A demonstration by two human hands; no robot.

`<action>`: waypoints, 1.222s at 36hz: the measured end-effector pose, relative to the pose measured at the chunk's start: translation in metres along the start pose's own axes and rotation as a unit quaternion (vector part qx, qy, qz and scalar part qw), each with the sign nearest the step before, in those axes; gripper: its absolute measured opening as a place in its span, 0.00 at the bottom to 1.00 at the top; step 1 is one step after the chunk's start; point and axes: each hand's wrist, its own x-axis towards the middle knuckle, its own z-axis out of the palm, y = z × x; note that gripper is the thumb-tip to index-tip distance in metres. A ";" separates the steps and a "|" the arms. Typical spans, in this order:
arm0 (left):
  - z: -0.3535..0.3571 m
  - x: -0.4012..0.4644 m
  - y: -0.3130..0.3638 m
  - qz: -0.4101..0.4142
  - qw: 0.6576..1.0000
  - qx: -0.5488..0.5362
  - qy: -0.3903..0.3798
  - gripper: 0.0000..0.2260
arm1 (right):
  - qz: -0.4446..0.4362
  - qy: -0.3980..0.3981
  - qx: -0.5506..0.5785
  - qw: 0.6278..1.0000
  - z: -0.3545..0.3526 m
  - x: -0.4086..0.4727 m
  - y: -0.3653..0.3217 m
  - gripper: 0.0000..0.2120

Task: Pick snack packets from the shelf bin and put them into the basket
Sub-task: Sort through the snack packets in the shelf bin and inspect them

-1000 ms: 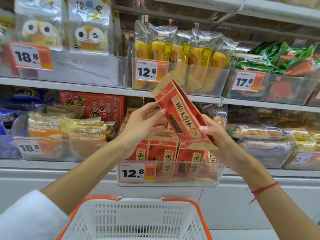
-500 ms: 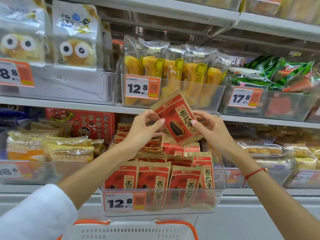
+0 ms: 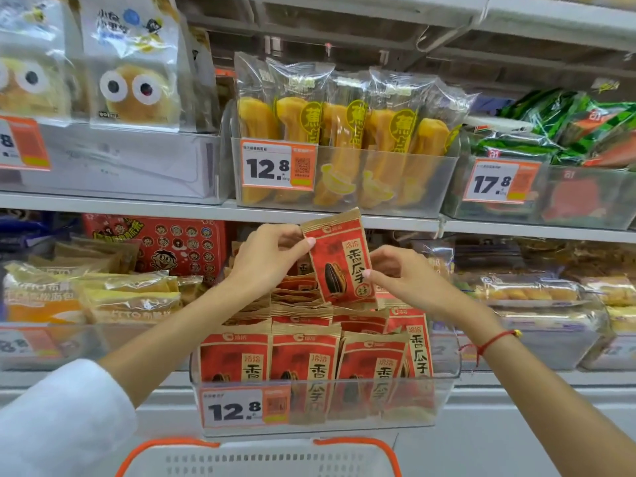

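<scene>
A red and tan sunflower-seed packet (image 3: 342,263) is held upright above the clear shelf bin (image 3: 444,394), slightly tilted. My left hand (image 3: 266,261) pinches its upper left edge. My right hand (image 3: 401,275) pinches its lower right side. The bin holds several more of the same packets (image 3: 303,359), standing at the front and piled behind. The rim of the white basket (image 3: 261,456) with orange trim shows at the bottom edge, below the bin.
Shelves are packed on all sides: yellow cake packs in a bin (image 3: 344,180) above, green packets (image 3: 564,129) upper right, bread packs (image 3: 103,294) left, pastry trays (image 3: 537,294) right. Shelf edge (image 3: 137,204) runs just above my hands.
The packet has turned from a steep slant to nearly upright and sits lower, closer to the bin. The view has tilted up, so less of the basket shows.
</scene>
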 end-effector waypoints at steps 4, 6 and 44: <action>0.005 0.002 0.008 0.031 0.996 0.072 -0.045 0.07 | 0.026 -0.033 -0.057 0.997 -0.010 -0.004 0.004 0.15; 0.010 0.002 0.010 0.045 0.988 0.129 -0.072 0.08 | 0.048 -0.053 -0.074 0.995 -0.009 -0.006 0.006 0.19; 0.027 0.022 0.006 0.031 0.952 0.189 -0.238 0.07 | -0.009 -0.111 -0.049 0.993 -0.010 0.010 0.003 0.01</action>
